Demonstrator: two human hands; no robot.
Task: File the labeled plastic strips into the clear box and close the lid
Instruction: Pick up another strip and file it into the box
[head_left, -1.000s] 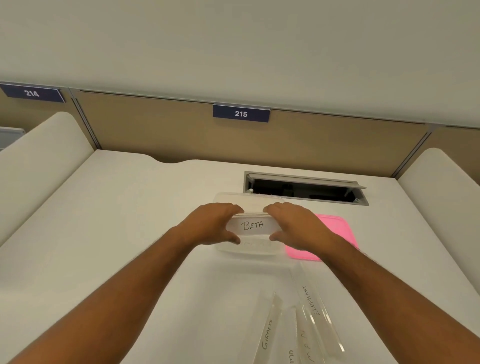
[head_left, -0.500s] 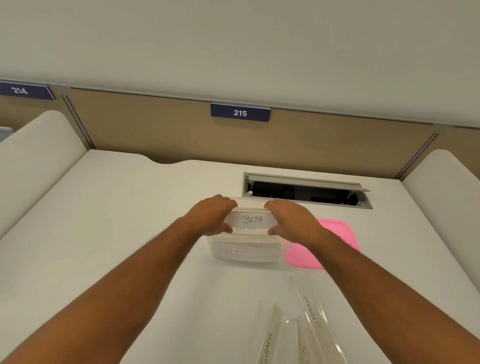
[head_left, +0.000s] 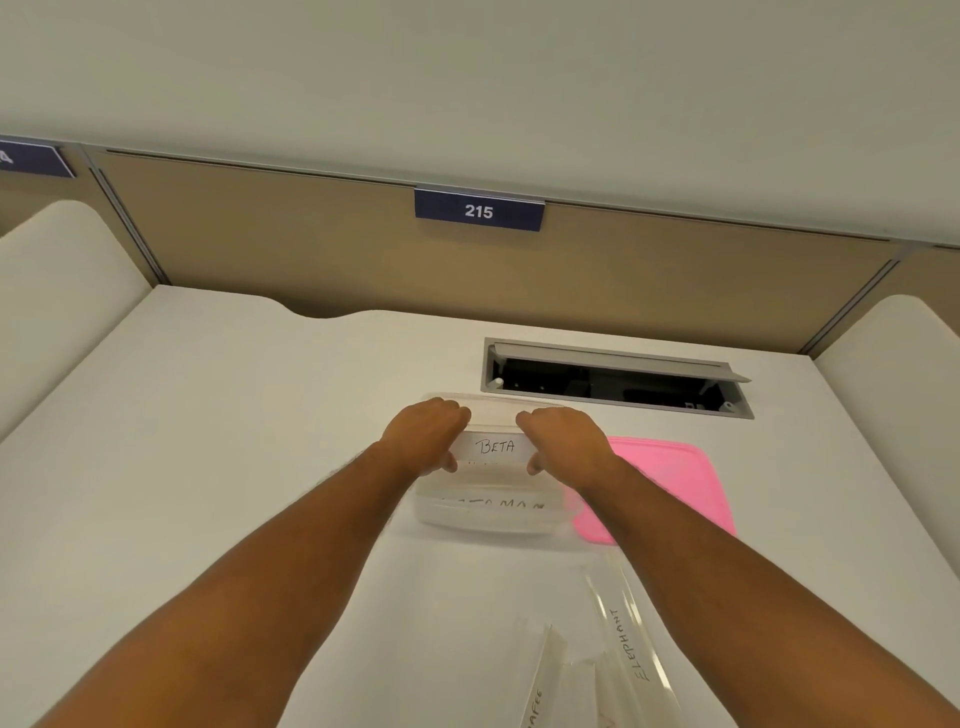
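A clear plastic box (head_left: 488, 519) stands on the white desk, lid off. Over its opening I hold a clear strip labeled BETA (head_left: 494, 447) crosswise, my left hand (head_left: 426, 434) pinching its left end and my right hand (head_left: 563, 436) its right end. Another labeled strip shows faintly through the box's front wall. The pink lid (head_left: 670, 483) lies flat on the desk, touching the box's right side and partly under my right forearm. Several loose strips (head_left: 623, 649) lie near the front edge, one reading ELEPHANT.
An open cable hatch (head_left: 613, 379) is cut into the desk just behind the box. A tan partition with a sign reading 215 (head_left: 478, 210) closes the back. Rounded white dividers (head_left: 57, 291) rise at both sides.
Both hands have carried the BETA strip away from me, over the box opening, and the box's front wall now shows below it. The view has tilted down slightly.
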